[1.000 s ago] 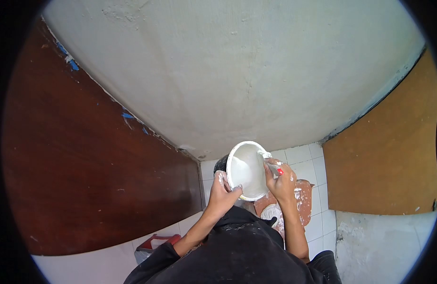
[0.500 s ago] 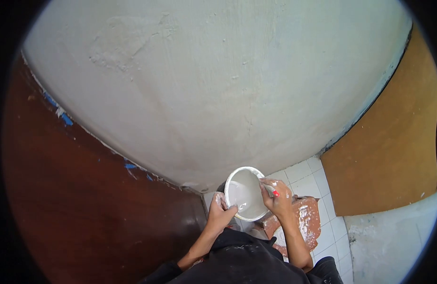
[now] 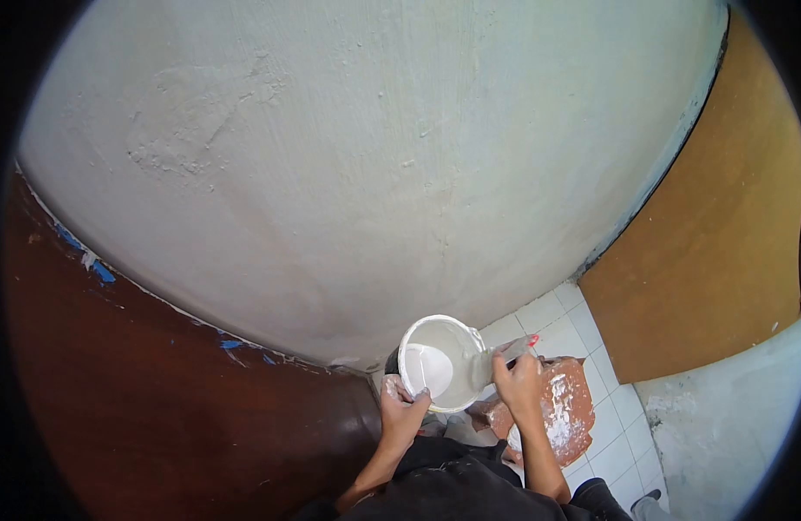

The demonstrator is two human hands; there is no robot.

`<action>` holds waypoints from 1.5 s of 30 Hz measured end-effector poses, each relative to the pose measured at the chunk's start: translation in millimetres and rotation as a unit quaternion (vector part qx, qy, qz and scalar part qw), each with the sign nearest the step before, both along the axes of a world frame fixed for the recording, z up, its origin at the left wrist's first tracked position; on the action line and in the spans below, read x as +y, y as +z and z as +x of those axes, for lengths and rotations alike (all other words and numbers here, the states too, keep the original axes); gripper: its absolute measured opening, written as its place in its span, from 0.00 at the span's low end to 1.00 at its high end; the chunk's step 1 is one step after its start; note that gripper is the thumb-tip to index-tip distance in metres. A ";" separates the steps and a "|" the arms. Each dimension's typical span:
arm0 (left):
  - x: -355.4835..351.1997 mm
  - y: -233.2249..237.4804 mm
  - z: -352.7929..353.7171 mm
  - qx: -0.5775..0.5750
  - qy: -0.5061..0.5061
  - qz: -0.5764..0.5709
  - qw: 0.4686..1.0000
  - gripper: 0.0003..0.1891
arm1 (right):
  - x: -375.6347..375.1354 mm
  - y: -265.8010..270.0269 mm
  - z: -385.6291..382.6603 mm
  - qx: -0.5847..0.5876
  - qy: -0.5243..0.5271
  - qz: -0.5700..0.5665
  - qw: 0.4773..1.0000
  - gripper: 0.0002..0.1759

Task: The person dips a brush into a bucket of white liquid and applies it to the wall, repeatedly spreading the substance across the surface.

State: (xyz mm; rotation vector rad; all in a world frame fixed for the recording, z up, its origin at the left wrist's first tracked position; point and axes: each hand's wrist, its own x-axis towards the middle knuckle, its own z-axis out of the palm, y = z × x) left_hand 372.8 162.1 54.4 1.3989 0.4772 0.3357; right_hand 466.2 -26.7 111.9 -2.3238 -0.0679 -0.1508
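My left hand point(image 3: 404, 410) grips the near left rim of a white bucket point(image 3: 461, 347), fingers outside and thumb over the edge. White paste point(image 3: 428, 369) lies at the bottom of the tilted bucket. In my right hand point(image 3: 518, 378) is a paste-coated tool with a red-tipped handle point(image 3: 531, 340); its pale end point(image 3: 481, 370) rests by the bucket's right rim. The exact shape of that tool is hard to make out.
Ahead rises a pale plastered wall point(image 3: 331, 174). A dark brown panel point(image 3: 175, 399) stands at left, an orange-brown panel point(image 3: 704, 234) at right. Below right, a reddish paste-smeared block point(image 3: 567, 408) sits on white tiles point(image 3: 604, 404).
My right hand has turned and moved slightly right and down, bringing the tool to the bucket's right rim. The view has shifted a little, and more paste shows inside the bucket.
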 end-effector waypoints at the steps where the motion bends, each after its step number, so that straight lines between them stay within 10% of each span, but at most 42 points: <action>1: -0.9 1.6 -0.2 -0.004 0.009 -0.003 1.000 0.17 | -5.0 0.2 3.7 -0.002 -0.018 0.057 0.998 0.11; 14: 11.5 17.7 -29.9 0.004 0.101 -0.007 0.995 0.15 | 31.2 98.5 136.4 -0.099 0.016 0.585 0.805 0.16; 21: 9.1 8.1 -49.3 0.041 0.115 -0.009 0.993 0.15 | 73.1 45.5 174.3 -0.215 -0.016 0.601 0.770 0.14; 27: 1.3 23.4 -50.6 0.064 0.124 -0.049 0.989 0.17 | 62.0 -24.3 164.5 -0.091 -0.070 0.536 0.836 0.16; 33: 0.5 21.6 -50.9 0.051 0.118 -0.056 0.990 0.16 | 64.8 132.3 167.4 -0.229 0.009 0.422 0.877 0.17; 38: -5.5 31.6 -52.0 0.046 0.118 -0.071 0.989 0.16 | 66.1 242.3 178.8 -0.350 0.117 0.464 0.806 0.17; 45: -3.9 17.6 -63.3 0.058 0.124 -0.080 0.987 0.16 | 67.6 40.8 174.0 -0.253 0.047 0.457 0.852 0.13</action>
